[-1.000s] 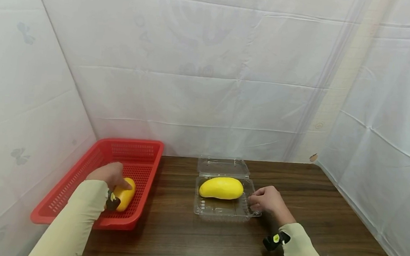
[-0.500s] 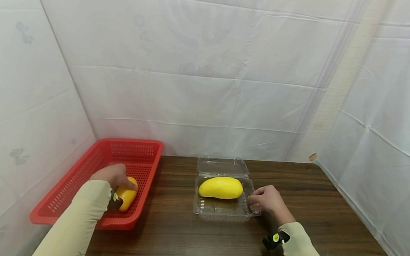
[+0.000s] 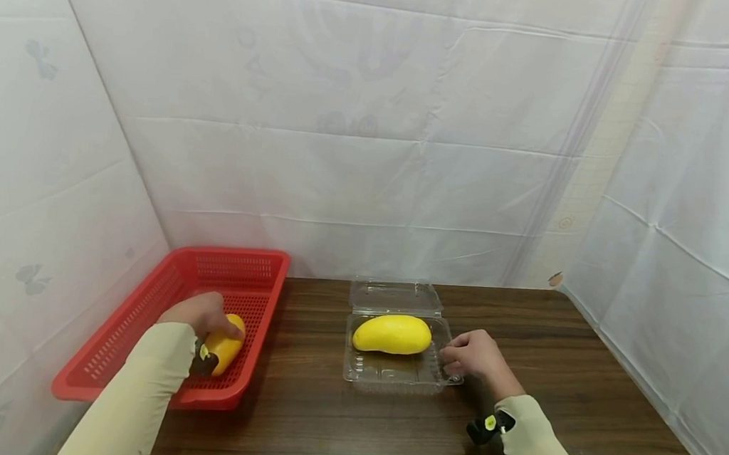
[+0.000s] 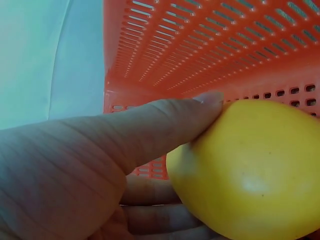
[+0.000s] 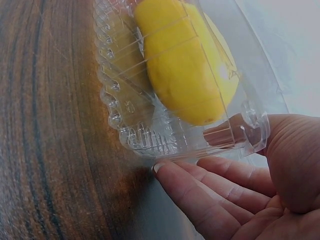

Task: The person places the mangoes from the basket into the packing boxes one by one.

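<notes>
In the head view, my left hand (image 3: 196,311) is down inside the red basket (image 3: 254,362), gripping a yellow mango (image 3: 223,356). The left wrist view shows the thumb (image 4: 165,122) along one side of this mango and the other fingers beneath it, partly hidden. A second, brighter yellow mango (image 3: 392,334) lies sideways in an open clear plastic clamshell container (image 3: 385,376). My right hand (image 3: 475,355) holds that container by its right wall. Seen from the right wrist, the thumb reaches inside the wall and the fingers (image 5: 185,192) lie against the outside.
The container's lid (image 3: 396,296) lies folded back toward the rear wall. Brown wood-grain table (image 3: 310,423) separates the basket from the container. White sheeting (image 3: 355,184) encloses the back and both sides.
My left hand has moved slightly right and its thumb has come over the mango in the basket, which has shifted a little. The right hand and container stay in place.
</notes>
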`<state>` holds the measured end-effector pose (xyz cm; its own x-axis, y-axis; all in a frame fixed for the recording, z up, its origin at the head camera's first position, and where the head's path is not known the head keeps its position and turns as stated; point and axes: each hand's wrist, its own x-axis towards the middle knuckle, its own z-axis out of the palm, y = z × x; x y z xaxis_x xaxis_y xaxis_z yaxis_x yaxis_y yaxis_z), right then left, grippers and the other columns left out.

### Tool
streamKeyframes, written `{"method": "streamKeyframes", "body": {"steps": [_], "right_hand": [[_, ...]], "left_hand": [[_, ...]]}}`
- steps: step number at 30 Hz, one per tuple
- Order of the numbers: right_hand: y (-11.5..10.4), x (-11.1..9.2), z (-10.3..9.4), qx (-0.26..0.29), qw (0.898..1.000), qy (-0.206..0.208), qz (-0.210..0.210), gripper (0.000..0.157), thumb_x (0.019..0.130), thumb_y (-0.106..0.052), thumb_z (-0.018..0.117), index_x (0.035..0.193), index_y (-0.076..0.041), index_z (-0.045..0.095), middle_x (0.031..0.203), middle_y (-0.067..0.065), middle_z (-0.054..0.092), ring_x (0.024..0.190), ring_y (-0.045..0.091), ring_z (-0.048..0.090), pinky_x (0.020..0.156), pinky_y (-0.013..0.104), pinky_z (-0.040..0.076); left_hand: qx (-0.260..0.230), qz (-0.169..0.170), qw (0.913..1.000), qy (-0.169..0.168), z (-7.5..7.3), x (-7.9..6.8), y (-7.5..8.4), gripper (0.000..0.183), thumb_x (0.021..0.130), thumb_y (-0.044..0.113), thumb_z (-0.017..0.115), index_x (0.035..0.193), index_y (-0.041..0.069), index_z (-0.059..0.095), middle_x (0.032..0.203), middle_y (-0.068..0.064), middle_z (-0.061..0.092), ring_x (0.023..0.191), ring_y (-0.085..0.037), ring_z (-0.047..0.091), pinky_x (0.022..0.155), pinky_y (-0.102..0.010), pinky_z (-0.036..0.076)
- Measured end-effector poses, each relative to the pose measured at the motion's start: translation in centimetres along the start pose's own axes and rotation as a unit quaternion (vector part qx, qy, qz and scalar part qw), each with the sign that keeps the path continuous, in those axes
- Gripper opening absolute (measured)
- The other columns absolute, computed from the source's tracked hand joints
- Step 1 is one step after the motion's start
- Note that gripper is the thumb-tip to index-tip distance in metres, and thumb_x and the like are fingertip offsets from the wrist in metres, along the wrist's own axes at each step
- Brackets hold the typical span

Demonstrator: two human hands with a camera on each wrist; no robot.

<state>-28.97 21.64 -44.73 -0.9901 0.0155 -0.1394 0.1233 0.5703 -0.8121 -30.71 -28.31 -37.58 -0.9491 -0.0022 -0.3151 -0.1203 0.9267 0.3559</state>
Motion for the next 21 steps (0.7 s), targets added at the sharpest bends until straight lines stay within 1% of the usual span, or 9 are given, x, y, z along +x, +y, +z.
{"method": "streamKeyframes", "body": {"steps": [5, 12, 17, 21], "right_hand": [[-0.1, -0.07, -0.04, 0.009, 1.0, -0.002, 0.002, 0.015, 0.082, -0.011, 0.068, 0.09, 0.001, 0.072, 0.078, 0.009, 0.07, 0.063, 0.02, 0.069, 0.06, 0.034, 0.056], [-0.12, -0.14, 0.0, 0.004, 1.0, -0.001, 0.001, 0.014, 0.082, -0.012, 0.069, 0.088, 0.0, 0.072, 0.077, 0.009, 0.069, 0.062, 0.018, 0.067, 0.059, 0.033, 0.056], [-0.09, -0.2, -0.02, 0.009, 1.0, -0.003, 0.003, 0.014, 0.082, -0.011, 0.069, 0.089, 0.001, 0.072, 0.077, 0.009, 0.07, 0.063, 0.019, 0.068, 0.059, 0.033, 0.056], [-0.04, -0.2, -0.01, 0.014, 1.0, -0.005, 0.003, 0.015, 0.083, -0.011, 0.068, 0.09, 0.001, 0.072, 0.078, 0.01, 0.07, 0.063, 0.019, 0.068, 0.06, 0.033, 0.056]], "left_hand": [[0.001, 0.006, 1.0, 0.005, -0.06, 0.19, -0.14, 0.046, 0.063, 0.044, 0.082, 0.082, 0.008, 0.06, 0.077, -0.008, 0.058, 0.07, -0.021, 0.051, 0.058, -0.03, 0.042], [0.009, 0.018, 0.9998, 0.006, -0.13, 0.21, -0.31, 0.043, 0.066, 0.038, 0.081, 0.084, 0.007, 0.059, 0.077, -0.008, 0.057, 0.07, -0.021, 0.05, 0.058, -0.03, 0.042], [0.015, 0.021, 0.9996, 0.006, -0.07, 0.18, -0.3, 0.039, 0.066, 0.036, 0.081, 0.081, 0.008, 0.059, 0.072, -0.007, 0.055, 0.067, -0.02, 0.05, 0.057, -0.03, 0.041], [0.01, 0.021, 0.9997, 0.002, -0.09, 0.16, -0.27, 0.037, 0.066, 0.036, 0.081, 0.079, 0.008, 0.059, 0.069, -0.006, 0.054, 0.066, -0.02, 0.049, 0.056, -0.03, 0.041]]}}
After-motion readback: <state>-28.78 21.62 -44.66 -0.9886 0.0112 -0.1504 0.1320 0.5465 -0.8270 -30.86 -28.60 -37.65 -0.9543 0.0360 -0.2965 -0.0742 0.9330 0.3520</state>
